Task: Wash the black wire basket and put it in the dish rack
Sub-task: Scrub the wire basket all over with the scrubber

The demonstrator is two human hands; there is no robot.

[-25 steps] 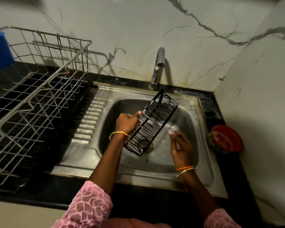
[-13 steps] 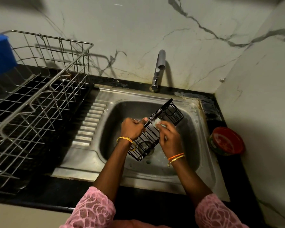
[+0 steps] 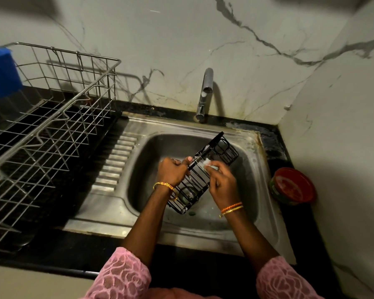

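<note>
Black wire basket (image 3: 203, 172) between both hands, above sink (image 3: 255, 190)

The scene is dimly lit, with a greenish cast over the wall (image 3: 181, 39). Light is thrown from above and left, so the rack (image 3: 52, 130) and tap (image 3: 204, 93) are shadowed rightward on the marble. Dull glare is seen on the sink (image 3: 121, 208) rim. Edges are bowed by the wide lens, and corners are darkened and softened.
</note>
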